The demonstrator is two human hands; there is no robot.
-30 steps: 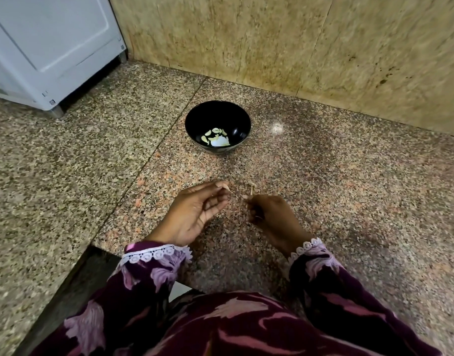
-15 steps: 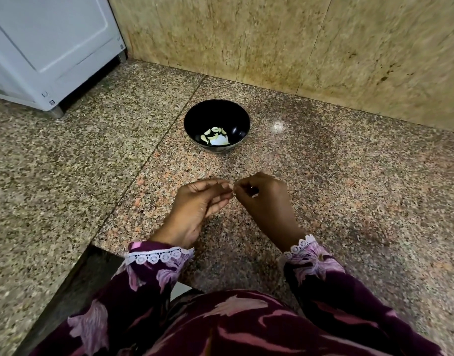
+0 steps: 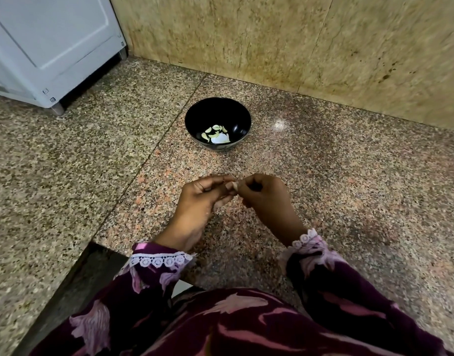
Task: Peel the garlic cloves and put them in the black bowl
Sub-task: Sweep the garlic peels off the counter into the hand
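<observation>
Head cam looks down on a speckled granite tabletop [image 3: 323, 191] w/ a seam line running diagonally from the back wall toward the near-left step in its edge. Behind it stands a tan stone wall [image 3: 298, 42], stained in spots at right. Top left: a white appliance [image 3: 48, 42] w/ a panelled front, raised on a small foot at its corner.

Near bottom, the person's dark maroon clothing w/ pink leaf print fills the frame; both sleeves [image 3: 154, 268] end in white lace cuffs.

Black bowl [image 3: 195, 119] sits on the tabletop approx. mid-frame, just right of the seam, well apart from the hands and nearer the wall. Inside it, at the bottom: several pale peeled garlic cloves [image 3: 212, 131] plus a white scrap, prob. skin, beside them.

Left hand [image 3: 200, 201] and right hand [image 3: 264, 196] meet above the tabletop, between bowl and body, fingertips touching. Left fingers are curled, thumb and forefinger pinched together on a small pale garlic clove [image 3: 235, 186] right where the hands join. Right fingers are curled too, tips pressed to the same clove from the other side. Only a sliver of the clove shows between the fingertips; whether its skin is on or off can't be told. Blur on both hands.
</observation>
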